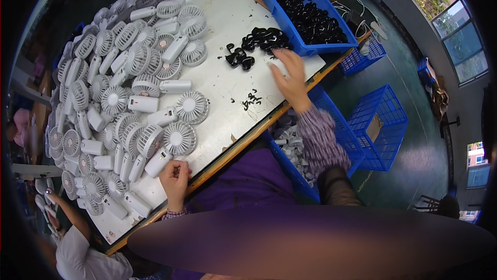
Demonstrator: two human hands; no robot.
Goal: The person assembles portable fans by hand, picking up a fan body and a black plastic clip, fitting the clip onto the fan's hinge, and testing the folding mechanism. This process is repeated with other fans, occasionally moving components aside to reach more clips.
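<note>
My right hand [292, 79] is at the table's right side, thumb and fingers apart, nothing seen in its grip. Its fingertips reach the edge of a loose pile of small glossy black parts [265, 39]. Near the front edge of the table, my left hand [175, 180] has its fingers curled closed; anything inside them is hidden. Just beyond it lies a white handheld fan [180, 137] with a round caged head. Many more such fans [115, 100] are heaped over the table's left half. Small black scraps [252, 100] lie left of my right wrist.
A blue bin [310, 47] full of black parts stands at the table's far right corner. Below the edge, another blue bin [331, 109] holds white pieces, beside an upright blue crate [380, 130]. A co-worker in a light shirt [88, 256] is at lower left.
</note>
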